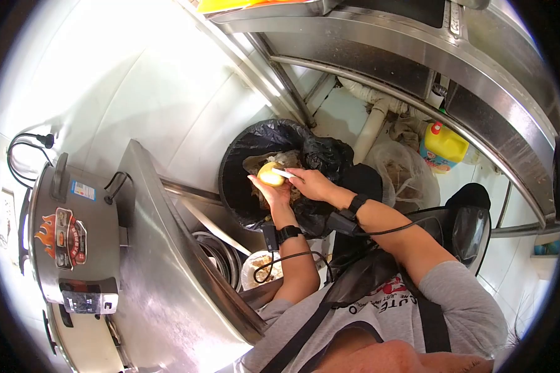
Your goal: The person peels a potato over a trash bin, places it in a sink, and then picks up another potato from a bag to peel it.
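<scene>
My left hand (275,194) is closed around a yellow potato (269,176), which looks at least partly peeled. In my right hand (313,184) is a small tool with a white handle, probably a peeler (282,173); its end lies against the potato and its working edge is too small to make out. Both hands are over a black bin (229,177) lined with a black plastic bag (326,152). Scraps (287,159) lie inside the bin, partly hidden by my hands.
A steel table (168,261) with a large grey electric pot (84,230) stands at left. Overhead at right runs a steel sink frame (417,50). Beneath it are a drain pipe (371,130), a clear plastic bag (404,174) and a yellow bottle (445,146). A white bucket (264,270) sits below.
</scene>
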Available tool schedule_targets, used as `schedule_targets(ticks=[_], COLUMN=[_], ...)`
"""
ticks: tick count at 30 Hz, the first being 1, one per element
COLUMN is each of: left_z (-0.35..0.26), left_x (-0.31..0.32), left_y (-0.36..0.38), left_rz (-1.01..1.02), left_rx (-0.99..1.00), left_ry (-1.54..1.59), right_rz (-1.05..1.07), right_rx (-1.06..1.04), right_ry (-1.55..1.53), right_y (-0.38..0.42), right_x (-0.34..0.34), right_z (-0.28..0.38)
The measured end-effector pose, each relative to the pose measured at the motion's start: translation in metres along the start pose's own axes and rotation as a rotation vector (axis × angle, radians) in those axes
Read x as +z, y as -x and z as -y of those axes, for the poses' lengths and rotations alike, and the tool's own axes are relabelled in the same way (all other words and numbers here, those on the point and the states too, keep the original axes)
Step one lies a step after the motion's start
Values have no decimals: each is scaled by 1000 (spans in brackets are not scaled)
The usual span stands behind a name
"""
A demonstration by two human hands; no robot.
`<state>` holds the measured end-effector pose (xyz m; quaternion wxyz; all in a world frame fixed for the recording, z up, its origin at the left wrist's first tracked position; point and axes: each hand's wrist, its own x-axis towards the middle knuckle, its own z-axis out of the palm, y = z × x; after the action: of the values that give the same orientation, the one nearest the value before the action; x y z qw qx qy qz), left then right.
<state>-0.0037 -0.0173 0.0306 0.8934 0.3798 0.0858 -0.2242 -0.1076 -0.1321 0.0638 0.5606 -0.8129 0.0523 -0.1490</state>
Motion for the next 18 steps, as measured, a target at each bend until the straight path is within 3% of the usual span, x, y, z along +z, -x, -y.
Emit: schedule_targets(ticks=[5,10,12,16,18], left_z=[0,0,3,9,14], left_x=[-1,1,-2,-8,-11], left_y=[2,0,-1,-2,-5], left_rz=[3,-188,-197,-223,-296], left_rx=[20,-78,-66,-39,57], left_ry=[-15,52,37,76,127], right_rz=[71,-62,-19,52,286], right_rx=[38,129,171,17,159], right_ry=[-46,-42,-20,141,400], right_y=[1,-4,-2,4,14], right_x=[-4,-2,0,6,5], right_z=[5,6,5,6,20])
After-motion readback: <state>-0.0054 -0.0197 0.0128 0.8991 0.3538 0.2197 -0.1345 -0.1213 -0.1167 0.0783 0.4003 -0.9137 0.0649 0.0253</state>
